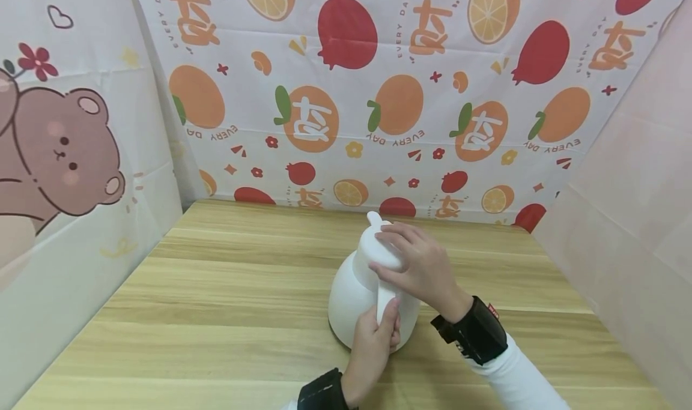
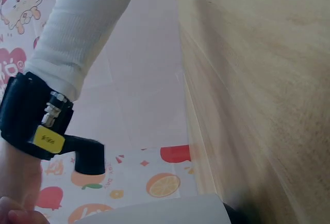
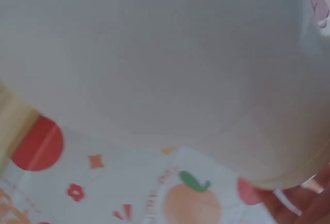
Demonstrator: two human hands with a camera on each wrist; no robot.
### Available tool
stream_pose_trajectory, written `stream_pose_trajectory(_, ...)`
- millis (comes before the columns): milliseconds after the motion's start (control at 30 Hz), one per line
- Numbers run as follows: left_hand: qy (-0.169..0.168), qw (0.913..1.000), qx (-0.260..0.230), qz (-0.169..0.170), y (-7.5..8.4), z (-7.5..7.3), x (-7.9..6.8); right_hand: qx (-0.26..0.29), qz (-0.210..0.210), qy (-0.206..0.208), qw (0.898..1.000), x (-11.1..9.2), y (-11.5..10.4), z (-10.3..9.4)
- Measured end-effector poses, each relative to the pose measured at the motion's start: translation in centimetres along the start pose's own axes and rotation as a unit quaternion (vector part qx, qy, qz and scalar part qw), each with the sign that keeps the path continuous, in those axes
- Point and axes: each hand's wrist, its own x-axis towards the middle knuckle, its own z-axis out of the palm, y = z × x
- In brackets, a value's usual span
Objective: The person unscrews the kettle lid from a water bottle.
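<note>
A white thermal jug [image 1: 346,302] stands upright on the wooden table, its rounded body widening toward the base. My left hand [image 1: 373,341] grips the jug's handle [image 1: 385,296], thumb up along it. Above, my right hand [image 1: 424,266] holds the white lid [image 1: 378,251], thumb on the near side and fingers over the far side. A small spout tab [image 1: 373,219] sticks out past the lid. The right wrist view is mostly filled by the jug's pale side [image 3: 170,69], with fingertips [image 3: 309,203] at its lower right.
The wooden table [image 1: 216,314] reaches back to a fruit-printed cloth [image 1: 346,116]. A bear-printed cloth [image 1: 81,218] hangs at the left and a pale pink one [image 1: 632,218] at the right. Each wrist wears a black strap [image 1: 478,332].
</note>
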Motion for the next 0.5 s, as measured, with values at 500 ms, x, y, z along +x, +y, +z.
stream_pose_trajectory(500, -0.005, 0.9999, -0.012, -0.011, 0.1, -0.1, 0.0, 0.261, -0.002, -0.114, 0.959, -0.4, 3.5, -0.2)
